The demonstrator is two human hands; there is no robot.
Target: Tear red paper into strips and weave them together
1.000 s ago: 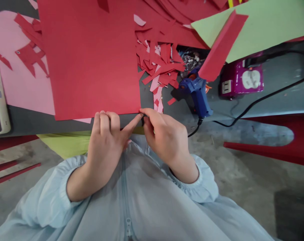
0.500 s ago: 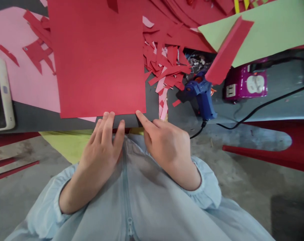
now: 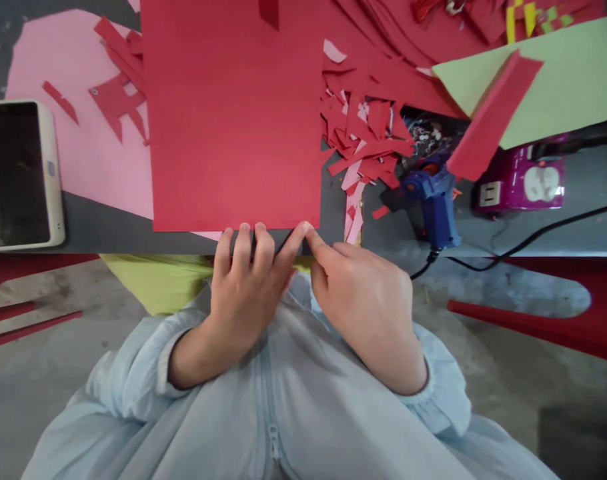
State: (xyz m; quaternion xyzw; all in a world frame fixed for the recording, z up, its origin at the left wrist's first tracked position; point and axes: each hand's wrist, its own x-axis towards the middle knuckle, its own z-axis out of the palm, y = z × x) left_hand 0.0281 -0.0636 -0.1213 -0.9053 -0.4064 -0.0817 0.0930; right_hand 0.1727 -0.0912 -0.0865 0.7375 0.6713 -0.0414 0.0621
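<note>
Red paper [image 3: 233, 133]: top middle of the frame, flat on the table [image 3: 108, 233]; looks light, bendy and easy to crease, so best held by its edges.
Left hand [image 3: 243, 300]: fingers spread loosely at the bottom edge, not gripping.
Right hand [image 3: 366, 310]: one finger pokes out near the bottom right corner; can't tell if it pinches anything.
In the way: paper scraps [image 3: 366, 147] crowd the right side.
Farther right: blue glue gun [image 3: 438, 210].
Far left: phone [image 3: 16, 173].
</note>
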